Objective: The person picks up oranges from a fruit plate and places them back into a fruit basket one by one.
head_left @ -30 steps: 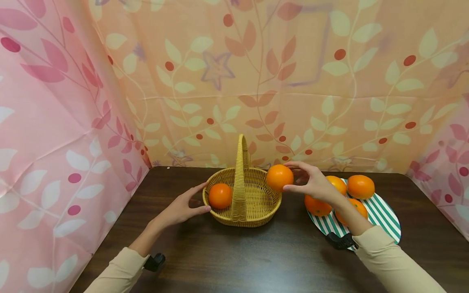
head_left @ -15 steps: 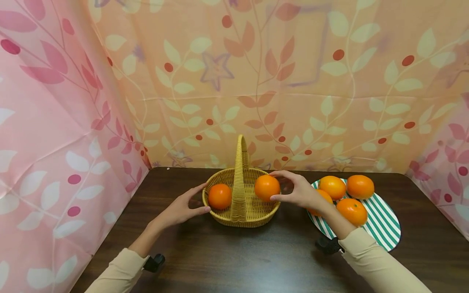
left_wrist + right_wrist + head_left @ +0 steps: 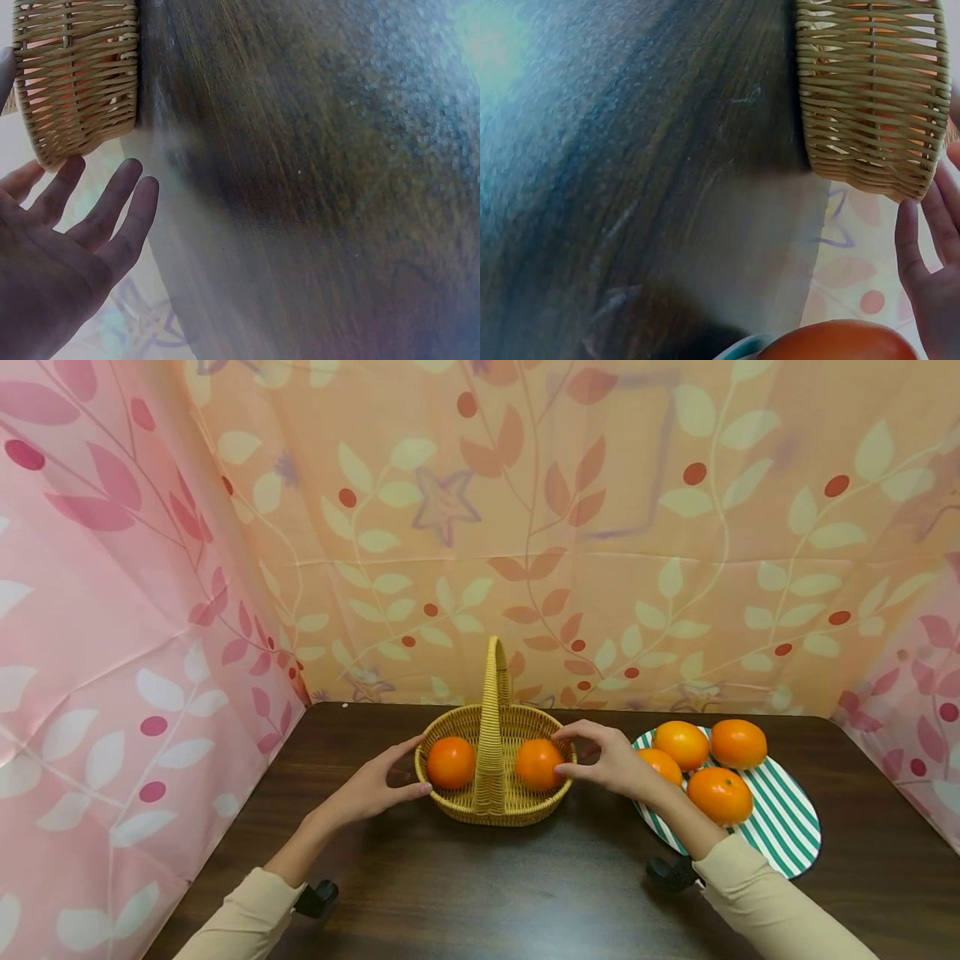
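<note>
A wicker basket (image 3: pixel 489 802) with a tall arched handle holds two oranges, one on each side of the handle. My left hand (image 3: pixel 377 783) stays by the basket's left end, thumb and fingertips right at its rim, fingers fairly straight. The left orange (image 3: pixel 451 762) sits just inside there. In the right half lies the other orange (image 3: pixel 538 765). My right hand (image 3: pixel 609 762) reaches over the right rim, thumb and index fingertips at this orange's right edge, loosely spread. From the right wrist view, the fingers of my right hand (image 3: pixel 930 255) overlap the basket's edge.
A green-and-white striped plate (image 3: pixel 787 814) on the right carries several oranges (image 3: pixel 720 796), partly behind my right forearm. The dark wooden table (image 3: pixel 495 893) backs onto a floral curtain (image 3: pixel 480 527), with pink floral cloth (image 3: pixel 112 652) at the left.
My right hand has brought an orange leftward and down into the basket's right half, where it now sits low beside the handle. My left hand has stayed at the rim.
</note>
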{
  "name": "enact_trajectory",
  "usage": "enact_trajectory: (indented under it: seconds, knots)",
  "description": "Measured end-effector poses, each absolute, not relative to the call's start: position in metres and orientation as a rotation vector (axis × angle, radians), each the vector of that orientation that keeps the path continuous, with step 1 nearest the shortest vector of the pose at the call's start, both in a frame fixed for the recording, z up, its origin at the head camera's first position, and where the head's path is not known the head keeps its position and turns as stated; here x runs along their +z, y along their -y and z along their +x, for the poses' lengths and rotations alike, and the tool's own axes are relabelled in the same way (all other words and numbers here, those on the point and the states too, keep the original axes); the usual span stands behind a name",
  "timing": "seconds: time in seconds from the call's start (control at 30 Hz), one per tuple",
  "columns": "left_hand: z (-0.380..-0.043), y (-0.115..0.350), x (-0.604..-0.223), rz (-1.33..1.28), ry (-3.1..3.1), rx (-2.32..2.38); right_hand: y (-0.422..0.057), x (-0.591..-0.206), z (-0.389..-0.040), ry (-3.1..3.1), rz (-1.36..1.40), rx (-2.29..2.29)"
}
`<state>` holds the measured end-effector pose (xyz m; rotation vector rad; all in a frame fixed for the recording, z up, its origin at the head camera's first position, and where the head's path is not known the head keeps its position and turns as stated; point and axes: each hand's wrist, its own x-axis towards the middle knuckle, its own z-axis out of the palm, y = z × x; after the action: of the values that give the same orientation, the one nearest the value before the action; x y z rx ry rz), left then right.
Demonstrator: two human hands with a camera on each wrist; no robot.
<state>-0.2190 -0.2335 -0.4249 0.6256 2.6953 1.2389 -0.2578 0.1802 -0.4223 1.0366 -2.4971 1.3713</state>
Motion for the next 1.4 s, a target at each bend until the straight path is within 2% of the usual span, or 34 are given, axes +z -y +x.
enact_trajectory:
  seconds: [0.13,0.3,0.57,0.9,1.4]
  knots:
    - [-0.22,0.233,-0.426,0.61,-2.687,1.238,-0.179,-0.418,-0.254,2.461,1.018,1.396]
    - [-0.22,0.233,-0.426,0.6,-2.688,1.231,-0.18,-0.394,-0.238,2.429,1.008,1.421]
    - [-0.22,0.235,-0.427,0.609,-2.693,1.23,-0.206,-0.38,-0.236,2.43,0.978,1.327]
    - [-0.221,0.234,-0.424,0.591,-2.703,1.202,-0.264,-0.382,-0.245,2.477,0.835,1.323]
    - [-0.221,0.234,-0.424,0.627,-2.703,1.199,-0.325,-0.377,-0.218,2.504,0.713,1.165]
